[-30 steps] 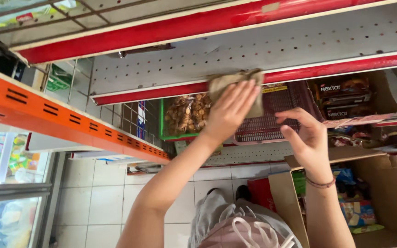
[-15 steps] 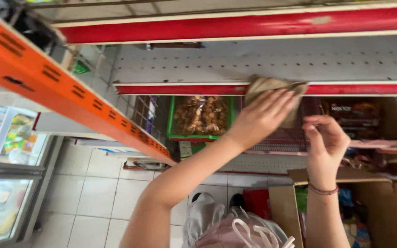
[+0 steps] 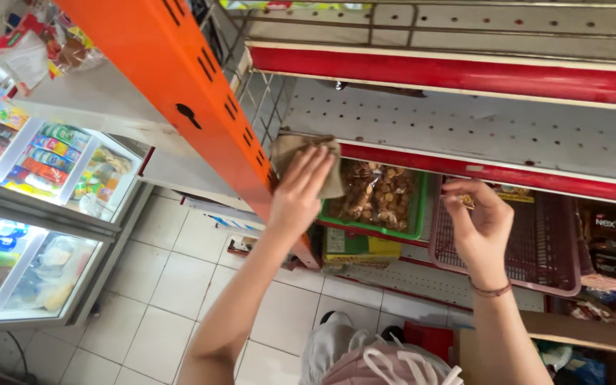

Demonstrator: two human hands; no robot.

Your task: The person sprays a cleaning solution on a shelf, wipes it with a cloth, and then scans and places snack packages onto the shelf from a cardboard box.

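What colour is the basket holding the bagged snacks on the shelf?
Green basket, shown in the head view.

perforated shelf [image 3: 465,132] | green basket [image 3: 376,227] | red basket [image 3: 536,242]
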